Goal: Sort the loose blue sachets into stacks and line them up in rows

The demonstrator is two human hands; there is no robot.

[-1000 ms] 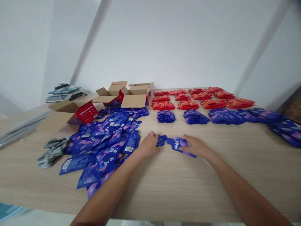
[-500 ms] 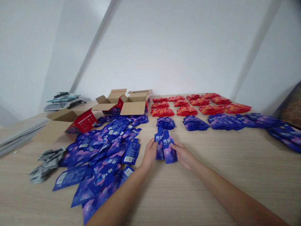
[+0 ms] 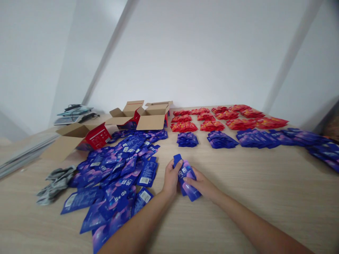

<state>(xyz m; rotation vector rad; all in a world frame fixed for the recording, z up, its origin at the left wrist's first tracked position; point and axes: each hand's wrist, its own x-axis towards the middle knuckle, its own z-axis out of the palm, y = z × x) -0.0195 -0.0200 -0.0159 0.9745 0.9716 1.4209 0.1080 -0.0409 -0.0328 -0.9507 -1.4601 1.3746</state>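
Observation:
Blue pouches (image 3: 188, 180) with white lettering and pink-purple print are held together, tilted, over the middle of the table. My left hand (image 3: 171, 176) grips their upper left side, thumb on the front. My right hand (image 3: 198, 181) is closed on their right side, its thumb lying across the front. How many pouches are in the stack cannot be made out. Left of my hands spreads a loose heap of blue pouches (image 3: 116, 176), some showing barcodes. Beyond my hands lie small blue piles (image 3: 187, 139), with a longer blue row (image 3: 259, 137) to the right.
Red pouch piles (image 3: 212, 125) stand in rows at the back. Open cardboard boxes (image 3: 150, 121) are behind the heap, and another red box (image 3: 97, 137) is at the left. Grey gloves (image 3: 57, 183) lie on the wooden table (image 3: 238, 211), near stacked items (image 3: 75, 114) and flat strips (image 3: 26, 153).
The held pouches have come nearer to me and tilted; they overlap more now. My right thumb has moved onto their front. The view has shifted slightly.

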